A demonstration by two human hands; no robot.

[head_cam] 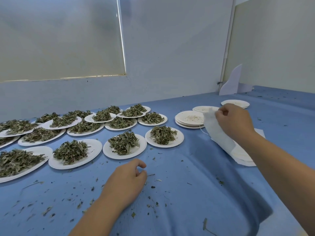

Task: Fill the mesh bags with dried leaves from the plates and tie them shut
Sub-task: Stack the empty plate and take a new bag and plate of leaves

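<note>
Pinching top mesh bag (215, 132) off flat bag pile (243, 157) with right hand (233, 120), far right side of blue cloth (187, 167). Resting left hand (127, 179) on cloth near front leaf plates (106, 150), fingers loosely curled, holding nothing. Progress-wise: few emptied plates (178, 119) stacked behind bag, so guessing partly done. Loads of heaped plates left, zero filled or tied bags in sight.

A pale grey-blue wall (170, 48) fills the upper middle of the frame. In the upper left hangs a beige window blind (59, 40), and thin lines of daylight show along its right and bottom edges. In the upper right stands a cream panel (276, 40), with a white curved support (231, 82) at its foot. A wrinkled blue cloth (196, 176) covers the table in the lower half.
</note>
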